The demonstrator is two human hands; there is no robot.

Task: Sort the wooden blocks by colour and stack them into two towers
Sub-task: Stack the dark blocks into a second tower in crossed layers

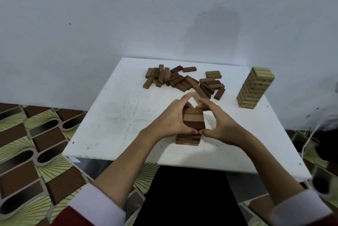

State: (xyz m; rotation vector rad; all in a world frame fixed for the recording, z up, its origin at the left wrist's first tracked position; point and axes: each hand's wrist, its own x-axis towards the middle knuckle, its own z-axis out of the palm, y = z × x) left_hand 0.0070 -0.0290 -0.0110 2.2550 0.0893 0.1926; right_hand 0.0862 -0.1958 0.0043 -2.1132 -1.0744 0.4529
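A short tower of dark brown blocks (193, 118) stands near the front middle of the white table (113, 116). My left hand (169, 117) presses its left side and my right hand (218, 119) its right side, thumbs meeting in front and fingertips nearly touching behind. The tower's lowest layers (187, 139) show below my thumbs. A loose pile of several dark brown blocks (182, 79) lies farther back on the table. A tall tower of light blocks (255, 88) stands at the back right.
The table is pushed against a pale wall (128, 15). A patterned floor (27, 143) lies to the left and under the table. A string (311, 138) hangs off the right side. My dark-clothed lap (186, 198) is below the table's front edge.
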